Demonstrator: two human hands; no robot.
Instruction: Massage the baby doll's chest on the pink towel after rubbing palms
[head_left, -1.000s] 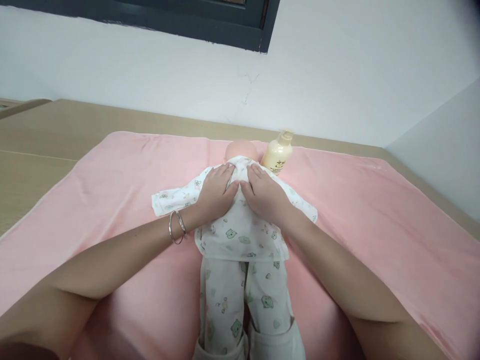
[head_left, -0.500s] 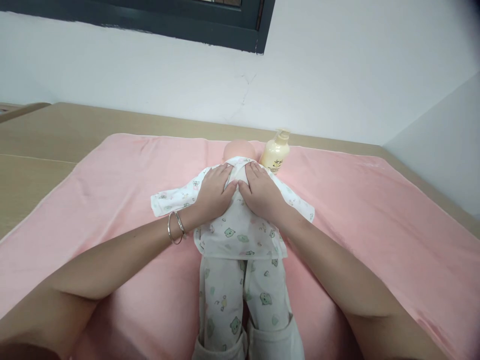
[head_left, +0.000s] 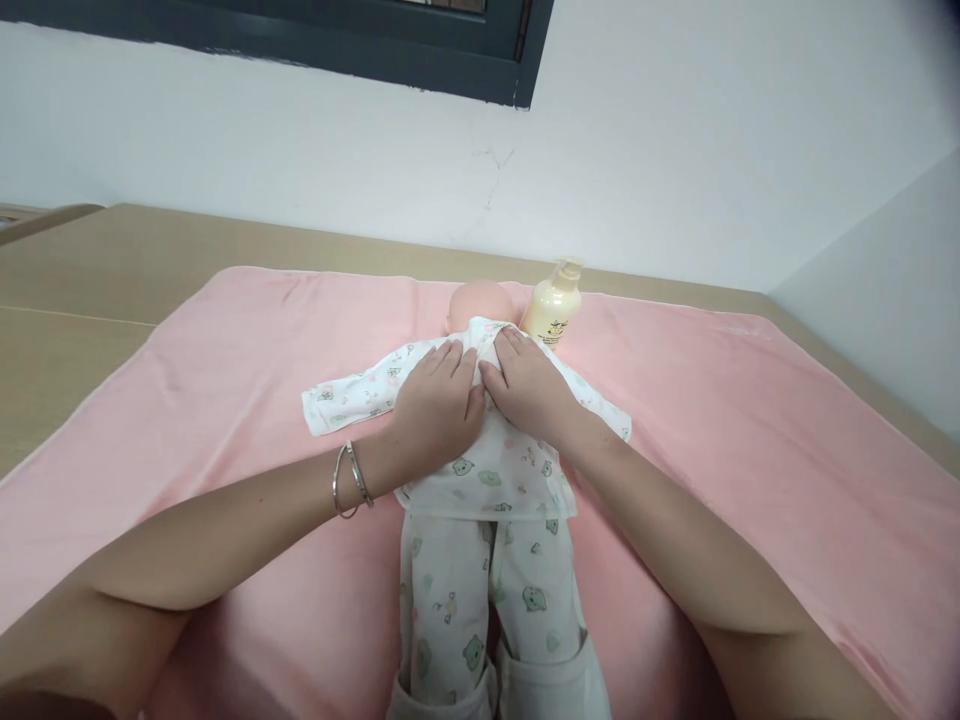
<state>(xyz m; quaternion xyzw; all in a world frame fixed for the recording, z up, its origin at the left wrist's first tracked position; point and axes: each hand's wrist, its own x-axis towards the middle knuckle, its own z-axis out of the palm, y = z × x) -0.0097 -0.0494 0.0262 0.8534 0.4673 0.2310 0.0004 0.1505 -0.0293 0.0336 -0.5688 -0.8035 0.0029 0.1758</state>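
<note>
A baby doll (head_left: 480,303) lies on a pink blanket, its bald head pointing away from me. It wears a white printed top (head_left: 487,490) with the sleeves spread out to both sides, and matching printed trousers (head_left: 450,600) with turned-up cuffs. My left hand (head_left: 442,400), with silver bangles at the wrist, rests flat on the left side of the top's upper part. Opposite it, my right hand (head_left: 529,385) lies flat on the right side, fingers stretched toward the doll's head. Neither hand grips anything. The doll's hands and feet do not show.
Beside the doll's head stands a cream-coloured pump bottle (head_left: 553,305). The pink blanket (head_left: 712,430) covers much of a wooden table (head_left: 82,270). Behind it rises a white wall (head_left: 637,150) with a dark window frame (head_left: 450,65).
My left hand has slid slightly toward me and to the right, its thumb now lower, and the top has shifted a little under it. My right hand has hardly moved.
</note>
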